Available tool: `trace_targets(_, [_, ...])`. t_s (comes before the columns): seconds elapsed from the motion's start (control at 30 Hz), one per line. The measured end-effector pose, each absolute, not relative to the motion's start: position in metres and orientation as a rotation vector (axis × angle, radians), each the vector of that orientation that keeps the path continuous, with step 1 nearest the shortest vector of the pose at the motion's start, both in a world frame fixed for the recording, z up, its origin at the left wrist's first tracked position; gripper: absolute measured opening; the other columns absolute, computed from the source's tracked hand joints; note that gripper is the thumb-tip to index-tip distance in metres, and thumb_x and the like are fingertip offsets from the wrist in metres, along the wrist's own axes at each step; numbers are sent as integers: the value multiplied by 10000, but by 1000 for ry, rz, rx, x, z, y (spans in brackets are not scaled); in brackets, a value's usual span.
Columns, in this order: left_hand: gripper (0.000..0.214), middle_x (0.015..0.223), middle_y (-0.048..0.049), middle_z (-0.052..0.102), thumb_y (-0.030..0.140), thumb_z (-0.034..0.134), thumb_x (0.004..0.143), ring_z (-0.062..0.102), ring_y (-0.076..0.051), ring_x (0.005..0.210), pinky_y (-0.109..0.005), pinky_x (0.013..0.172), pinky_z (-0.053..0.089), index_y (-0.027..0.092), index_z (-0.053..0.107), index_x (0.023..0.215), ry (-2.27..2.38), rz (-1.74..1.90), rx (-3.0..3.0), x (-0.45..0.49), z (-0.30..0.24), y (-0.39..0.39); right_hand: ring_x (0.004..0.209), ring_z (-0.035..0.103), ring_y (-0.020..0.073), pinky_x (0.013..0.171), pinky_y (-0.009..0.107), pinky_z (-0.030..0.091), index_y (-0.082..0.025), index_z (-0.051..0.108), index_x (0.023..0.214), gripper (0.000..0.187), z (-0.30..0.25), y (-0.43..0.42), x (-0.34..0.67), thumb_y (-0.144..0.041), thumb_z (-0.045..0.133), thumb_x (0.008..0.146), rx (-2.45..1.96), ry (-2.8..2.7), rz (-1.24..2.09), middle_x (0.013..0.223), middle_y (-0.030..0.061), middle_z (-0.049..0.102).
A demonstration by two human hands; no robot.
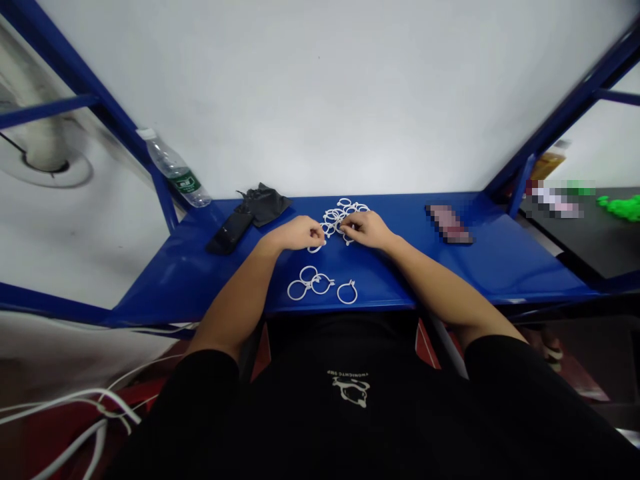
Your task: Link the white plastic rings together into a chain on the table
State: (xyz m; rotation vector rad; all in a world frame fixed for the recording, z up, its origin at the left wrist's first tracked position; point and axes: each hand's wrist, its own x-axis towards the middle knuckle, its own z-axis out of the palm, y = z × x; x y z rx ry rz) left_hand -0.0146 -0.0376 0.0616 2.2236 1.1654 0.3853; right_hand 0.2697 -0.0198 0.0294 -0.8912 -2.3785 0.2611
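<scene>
Both forearms are reaching in from the lower corners and angling toward each other, converging on a heap of white plastic snap rings (345, 215). Nearest the body, on the blue metal table (525, 267), three linked rings (310, 283) are lying just toward the person from the heap, their chain running sideways, with a single ring (347, 292) sitting just beside them (each one has a tiny clasp poking out, like a little knob). The left hand (297, 233) is hovering palm down at the heap's near left edge, its fingers (319, 233) curling over a loose ring (315, 249). The right hand (361, 229) is pressing its fingertips (346, 227) into the heap's near side. Both hands are nearly closed, and the fingers are hiding whether either has a firm hold. Left of the heap, a black phone (230, 232) and a black cloth pouch (264, 204) are lying close together, and farther left a plastic water bottle (175, 170) is leaning at a tilt. Right of the heap, a pixelated phone (449, 223) is lying flat.
</scene>
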Motion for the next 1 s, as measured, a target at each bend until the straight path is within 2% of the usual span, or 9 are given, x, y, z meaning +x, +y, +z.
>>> trace_targets(0.13, [77,922,-51,799,228,810,943,650,-147,748,-292,742,531,188,876,945,1173,911,2290,-4,49,-35,830,734,216,800,336,501,-210,861,1209,308,27,-24,263,-402,649,1095,-786,-2431,320,1000,76,865])
trace_targets(0.2, [74,945,-50,796,224,807,963,654,-144,756,-291,762,549,185,869,970,1138,1026,2311,2,43,-33,870,742,225,820,343,501,-208,856,1191,309,26,-26,260,-396,621,1120,-775,-2436,300,1031,91,865])
trace_targets(0.33, [55,942,-38,782,201,795,997,684,-156,793,-300,811,576,191,848,985,1064,1079,2371,9,35,-32,858,727,229,798,342,474,-199,831,1088,335,25,-26,259,-405,575,1149,-854,-2398,229,990,100,852])
trace_targets(0.5, [42,943,-32,763,178,795,1011,694,-165,821,-305,828,578,197,824,987,1026,1085,2416,13,30,-31,845,707,239,775,341,450,-192,812,1141,356,25,-27,261,-420,538,1158,-871,-2412,177,967,103,841])
trace_targets(0.73, [64,949,-43,773,247,789,1028,678,-174,813,-322,814,568,203,832,1010,1037,1068,2406,12,36,-32,867,727,248,786,345,463,-201,817,1084,382,28,-26,262,-411,508,1165,-889,-2466,97,984,117,850])
trace_targets(0.87, [320,978,-50,798,382,884,963,625,-161,734,-311,719,518,221,847,1237,1087,880,2291,-5,52,-38,966,778,276,833,356,504,-221,850,1172,352,35,-21,269,-422,562,1148,-1133,-2344,-1,1096,119,886])
trace_targets(1.0, [505,988,-44,803,493,1063,676,689,-192,793,-303,702,505,239,873,1069,986,175,2285,-12,64,-48,987,800,296,831,360,530,-234,867,1224,302,41,-14,279,-418,665,1095,-1424,-2181,-7,1094,103,898])
